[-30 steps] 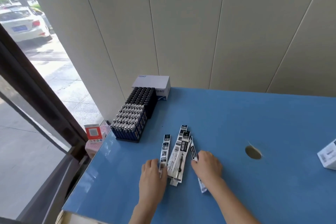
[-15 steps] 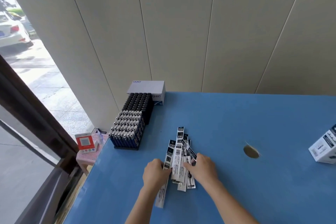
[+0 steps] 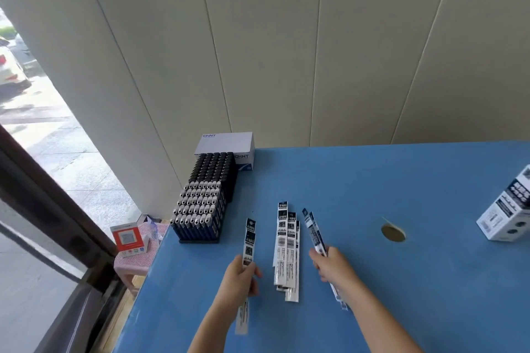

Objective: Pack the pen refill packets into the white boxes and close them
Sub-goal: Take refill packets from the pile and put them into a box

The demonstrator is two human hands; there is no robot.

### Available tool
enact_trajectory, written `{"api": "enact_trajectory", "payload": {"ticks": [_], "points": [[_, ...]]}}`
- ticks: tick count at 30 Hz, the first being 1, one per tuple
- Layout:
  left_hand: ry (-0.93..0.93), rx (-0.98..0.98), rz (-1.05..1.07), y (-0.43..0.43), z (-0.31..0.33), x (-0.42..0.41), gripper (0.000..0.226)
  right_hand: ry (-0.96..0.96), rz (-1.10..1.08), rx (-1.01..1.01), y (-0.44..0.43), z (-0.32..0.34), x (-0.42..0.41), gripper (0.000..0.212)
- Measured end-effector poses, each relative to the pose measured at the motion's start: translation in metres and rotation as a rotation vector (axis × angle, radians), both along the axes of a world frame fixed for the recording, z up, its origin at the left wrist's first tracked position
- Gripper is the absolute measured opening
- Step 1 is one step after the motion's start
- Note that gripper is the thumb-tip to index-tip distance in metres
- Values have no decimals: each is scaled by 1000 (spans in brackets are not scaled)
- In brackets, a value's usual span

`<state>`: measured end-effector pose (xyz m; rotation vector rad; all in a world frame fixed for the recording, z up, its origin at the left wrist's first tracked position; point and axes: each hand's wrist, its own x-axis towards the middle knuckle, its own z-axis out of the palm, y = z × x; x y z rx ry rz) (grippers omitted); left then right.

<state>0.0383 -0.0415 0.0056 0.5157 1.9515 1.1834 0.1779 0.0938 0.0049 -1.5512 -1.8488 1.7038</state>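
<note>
My left hand (image 3: pixel 239 284) grips a long black-and-white refill packet (image 3: pixel 249 241) near its middle. My right hand (image 3: pixel 334 265) holds one or two more refill packets (image 3: pixel 314 228) tilted to the left. Between the hands a small stack of refill packets (image 3: pixel 286 249) lies flat on the blue table (image 3: pixel 401 281). A white box with black print (image 3: pixel 509 209) stands at the right edge, apart from both hands.
A block of black and grey lighters (image 3: pixel 203 203) stands at the table's far left, a white CHNT box (image 3: pixel 226 145) behind it. A round hole (image 3: pixel 393 233) sits in the tabletop right of the packets. A pink stool with a red-and-white item (image 3: pixel 129 241) stands beyond the left edge.
The hands had pushed the packets into one bunch; now they have drawn apart, each lifting packets away and leaving a stack between them. The view has swung right.
</note>
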Motion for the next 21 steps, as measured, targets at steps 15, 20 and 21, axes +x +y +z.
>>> {"api": "enact_trajectory", "payload": {"ticks": [15, 20, 21], "points": [[-42, 277, -49, 11, 56, 77, 25, 91, -298, 91, -2, 41, 156, 46], [-10, 311, -230, 56, 68, 179, 19, 92, -290, 307, 10, 57, 274, 30], [-21, 315, -247, 64, 68, 206, 17, 79, -300, 334, 15, 60, 300, 28]]}}
